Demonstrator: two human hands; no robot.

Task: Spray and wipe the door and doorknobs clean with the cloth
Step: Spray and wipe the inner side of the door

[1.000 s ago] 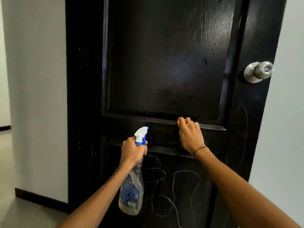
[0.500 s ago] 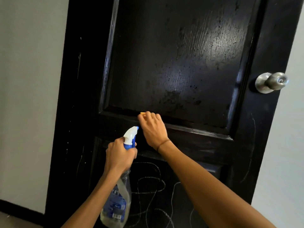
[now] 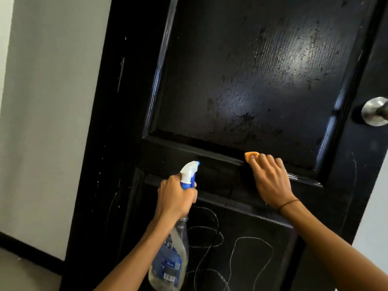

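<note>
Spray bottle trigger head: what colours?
White nozzle on a blue collar, on the spray bottle gripped by the left hand; clearest in the head view.

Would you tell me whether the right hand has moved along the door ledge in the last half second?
Yes: the right hand slid along the ledge toward the doorknob.

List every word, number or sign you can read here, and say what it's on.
None can be read.
Spray bottle in the left hand: blue label with print and a barcode, too small and blurred to read.
Door: white scribbled loops on the lower panel, not letters.
Doorknob: no marking visible.
</note>
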